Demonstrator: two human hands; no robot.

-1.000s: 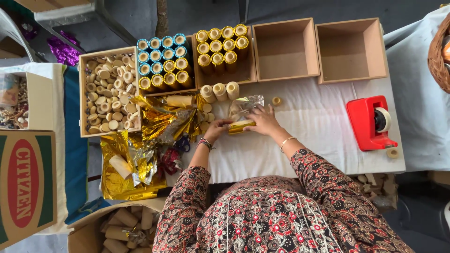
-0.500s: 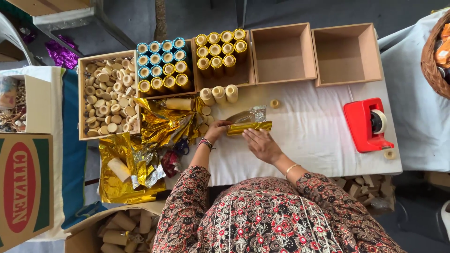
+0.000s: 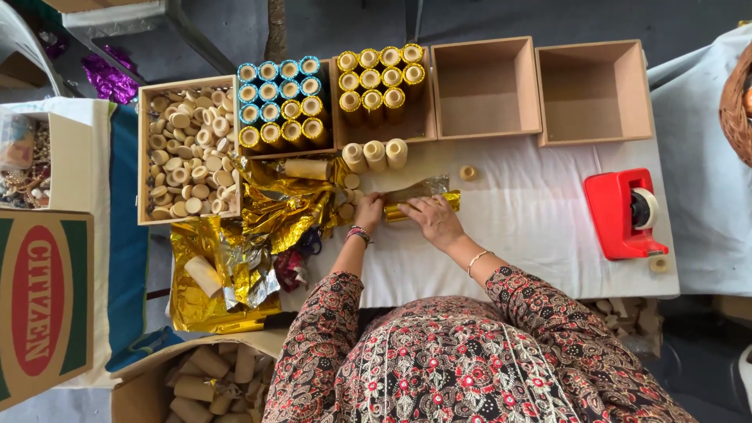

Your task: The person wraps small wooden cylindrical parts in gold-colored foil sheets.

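My left hand [image 3: 368, 211] and my right hand [image 3: 435, 222] press together on a short tube half rolled in gold foil [image 3: 419, 200], lying on the white tablecloth [image 3: 533, 227]. A flap of shiny foil sticks up behind it. Three bare cardboard tubes [image 3: 374, 155] stand upright just beyond my hands. A crumpled heap of gold foil sheets [image 3: 266, 227] lies to the left of my left hand.
Along the back edge sit a wooden box of small plain spools [image 3: 186, 157], a box of blue- and gold-wrapped tubes [image 3: 282, 102], a box of gold tubes [image 3: 382, 82] and two empty boxes [image 3: 486, 86]. A red tape dispenser [image 3: 627, 213] stands at right. A carton of bare tubes [image 3: 207, 380] sits by my knee.
My right hand slid from the table's middle back onto the foil-wrapped tube, which now lies flatter with more foil around it. My left hand stayed at its left end.
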